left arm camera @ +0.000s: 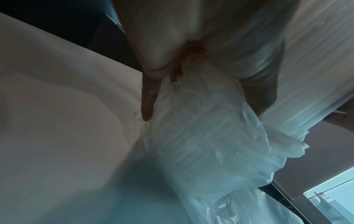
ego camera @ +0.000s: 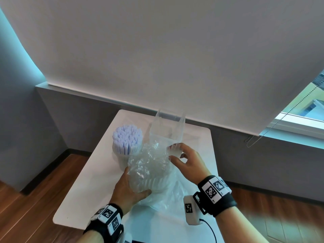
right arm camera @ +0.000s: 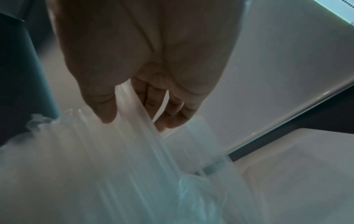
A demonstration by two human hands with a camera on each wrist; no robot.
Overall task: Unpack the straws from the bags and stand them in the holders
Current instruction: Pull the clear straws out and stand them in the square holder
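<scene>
A crumpled clear bag (ego camera: 149, 169) with white straws inside lies over the middle of the white table (ego camera: 84, 190). My left hand (ego camera: 135, 183) grips its lower end, thumb in front and fingers behind; in the left wrist view that hand (left arm camera: 201, 103) wraps the bag (left arm camera: 206, 144). My right hand (ego camera: 175, 151) pinches the ends of a few straws (ego camera: 173, 148) sticking out of the bag's mouth; the right wrist view shows thumb and fingers (right arm camera: 134, 119) on those straws (right arm camera: 130, 104). A round holder (ego camera: 127, 142) packed with upright straws stands at the left. A clear square holder (ego camera: 167, 127) stands behind the bag.
More clear plastic film (ego camera: 168, 200) lies flat on the table under the bag. A small white device (ego camera: 190, 213) with a black cable sits near my right wrist. A wall with a roller blind (ego camera: 175, 58) rises right behind the table.
</scene>
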